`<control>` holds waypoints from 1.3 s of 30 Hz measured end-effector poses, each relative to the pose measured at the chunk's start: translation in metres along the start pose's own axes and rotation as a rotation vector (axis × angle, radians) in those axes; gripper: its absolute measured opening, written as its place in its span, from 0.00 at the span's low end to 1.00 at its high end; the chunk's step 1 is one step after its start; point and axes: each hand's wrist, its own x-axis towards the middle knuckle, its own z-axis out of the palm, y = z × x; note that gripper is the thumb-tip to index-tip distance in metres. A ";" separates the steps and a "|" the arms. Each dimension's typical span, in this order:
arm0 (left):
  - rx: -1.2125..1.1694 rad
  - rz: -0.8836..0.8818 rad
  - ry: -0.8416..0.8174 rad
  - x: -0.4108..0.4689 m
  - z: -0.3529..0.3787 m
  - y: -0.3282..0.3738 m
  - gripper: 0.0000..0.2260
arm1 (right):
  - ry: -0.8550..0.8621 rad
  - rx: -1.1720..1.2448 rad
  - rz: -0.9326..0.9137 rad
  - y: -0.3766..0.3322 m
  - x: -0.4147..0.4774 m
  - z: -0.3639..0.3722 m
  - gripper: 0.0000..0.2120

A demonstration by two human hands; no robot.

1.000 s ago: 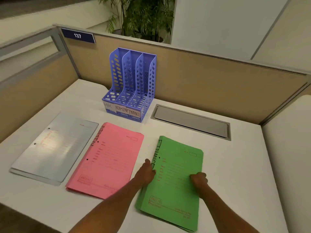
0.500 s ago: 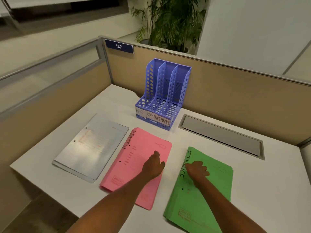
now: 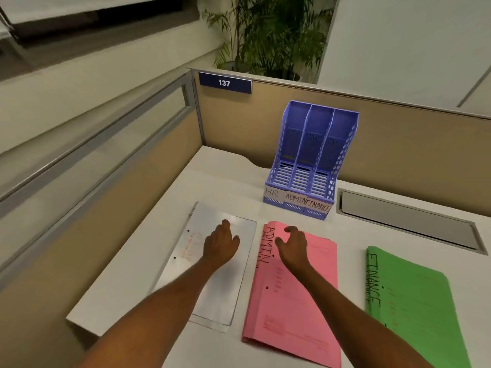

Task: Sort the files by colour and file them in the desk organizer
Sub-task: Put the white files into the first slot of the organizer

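change: both my hands have left the green files (image 3: 414, 309) and swung left across the desk (image 3: 218, 176); a sec ago they were squaring that stack, half a sec ago one was on pink, one on green
L hand (image 3: 221, 245): now over the white files (image 3: 212, 266), fingers loosely curled, empty; touching or just above, can't tell
R hand (image 3: 292, 247): over the top of the pink files (image 3: 295, 293) by the ADMIN lettering, fingers spread, holding nothing; contact unclear
hands: apart, one per stack, neither clamped on anything
files: three stacks flat in a row, white left, pink mid, green right w/ FINANCE on it, each apart from its neighbour
organizer (image 3: 310, 160): at the back by the partition (image 3: 398, 144), three slots labelled HR, ADMIN, FINANCE; all look empty
meaning: sorting by colour looks done, filing not begun; I read the leftward sweep as tidying each stack in turn, or starting w/ white
next: I'd pinch the white stack by its long edge, stand it up, drop it in the HR slot, prob the left one
risk: glossy white covers may slide apart when lifted
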 end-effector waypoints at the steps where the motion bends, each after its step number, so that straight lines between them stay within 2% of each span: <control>1: 0.021 -0.003 -0.001 0.007 -0.008 -0.018 0.21 | -0.001 0.013 0.000 -0.010 0.000 0.012 0.22; 8: 0.186 -0.032 0.038 0.046 -0.045 -0.107 0.26 | -0.051 0.004 0.026 -0.058 0.010 0.076 0.29; 12: 0.172 -0.097 0.016 0.064 -0.048 -0.130 0.28 | -0.089 -0.017 0.084 -0.067 0.021 0.101 0.32; 18: 0.129 -0.174 -0.094 0.077 -0.039 -0.148 0.44 | -0.156 -0.093 0.181 -0.063 0.033 0.126 0.38; 21: 0.108 -0.218 -0.126 0.076 -0.030 -0.154 0.48 | -0.179 -0.142 0.235 -0.060 0.036 0.139 0.39; 24: 0.135 -0.261 -0.136 0.076 -0.024 -0.157 0.46 | -0.195 -0.191 0.303 -0.059 0.037 0.149 0.38; 29: 0.175 -0.275 -0.162 0.084 -0.020 -0.158 0.38 | -0.204 -0.202 0.367 -0.062 0.040 0.159 0.36; 33: 0.138 -0.289 -0.196 0.086 -0.014 -0.156 0.35 | -0.166 -0.110 0.425 -0.060 0.049 0.153 0.38; 36: -0.057 -0.318 -0.195 0.088 -0.014 -0.155 0.34 | -0.125 0.038 0.505 -0.057 0.056 0.146 0.40; 39: -0.302 -0.252 -0.200 0.091 -0.022 -0.156 0.30 | -0.121 0.107 0.572 -0.057 0.062 0.142 0.40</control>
